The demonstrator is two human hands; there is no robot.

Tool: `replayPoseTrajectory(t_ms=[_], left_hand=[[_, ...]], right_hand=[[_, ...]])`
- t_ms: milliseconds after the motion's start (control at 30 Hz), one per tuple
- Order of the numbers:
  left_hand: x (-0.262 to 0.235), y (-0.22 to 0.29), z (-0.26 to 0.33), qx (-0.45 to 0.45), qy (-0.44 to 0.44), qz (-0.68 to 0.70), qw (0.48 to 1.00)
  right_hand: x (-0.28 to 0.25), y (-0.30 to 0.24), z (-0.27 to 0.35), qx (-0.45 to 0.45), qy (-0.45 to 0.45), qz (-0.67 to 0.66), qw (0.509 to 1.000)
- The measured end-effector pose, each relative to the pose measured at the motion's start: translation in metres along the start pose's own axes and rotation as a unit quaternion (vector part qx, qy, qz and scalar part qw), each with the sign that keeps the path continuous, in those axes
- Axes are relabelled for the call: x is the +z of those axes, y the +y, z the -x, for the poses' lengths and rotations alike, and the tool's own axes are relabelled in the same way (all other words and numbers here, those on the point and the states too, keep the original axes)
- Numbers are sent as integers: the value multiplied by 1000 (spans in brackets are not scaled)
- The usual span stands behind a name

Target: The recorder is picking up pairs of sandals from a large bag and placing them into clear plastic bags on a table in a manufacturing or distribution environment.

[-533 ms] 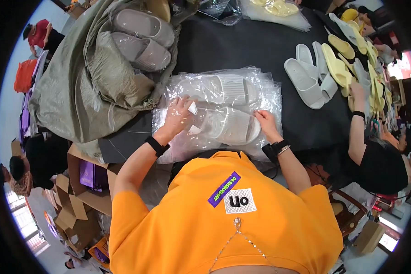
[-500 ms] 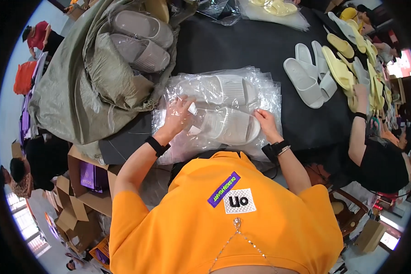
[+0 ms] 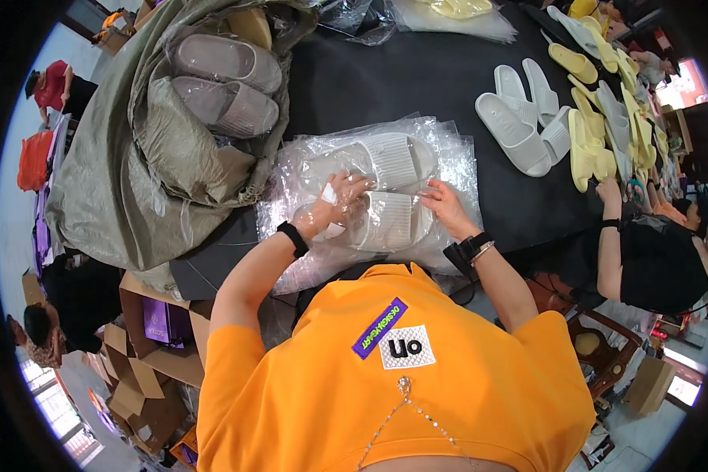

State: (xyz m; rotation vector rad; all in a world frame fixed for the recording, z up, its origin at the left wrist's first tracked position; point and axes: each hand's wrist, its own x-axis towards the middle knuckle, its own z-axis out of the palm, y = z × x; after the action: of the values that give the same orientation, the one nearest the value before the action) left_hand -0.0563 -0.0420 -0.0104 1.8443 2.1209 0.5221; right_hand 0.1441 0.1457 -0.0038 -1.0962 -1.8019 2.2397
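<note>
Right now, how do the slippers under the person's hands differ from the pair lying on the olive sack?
The slippers under the hands are whitish and covered by clear plastic bags; the sack pair is grey-beige and unwrapped. The first lie on the black table, the second on the olive sack. Both are ribbed slides.

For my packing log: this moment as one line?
left hand: on slipper inside clear bag | right hand: on bag's right side | surface: black table
</note>
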Motion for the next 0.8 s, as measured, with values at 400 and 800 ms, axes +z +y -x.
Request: replayPoseTrajectory(t_ms=[400, 800], left_hand=[[5, 14, 6, -81, 118, -53, 988], [-19, -28, 117, -188, 158, -126, 961]], right_hand=[[-40, 27, 35, 40, 139, 58, 988], [-37, 31, 40, 2, 179, 103, 978]])
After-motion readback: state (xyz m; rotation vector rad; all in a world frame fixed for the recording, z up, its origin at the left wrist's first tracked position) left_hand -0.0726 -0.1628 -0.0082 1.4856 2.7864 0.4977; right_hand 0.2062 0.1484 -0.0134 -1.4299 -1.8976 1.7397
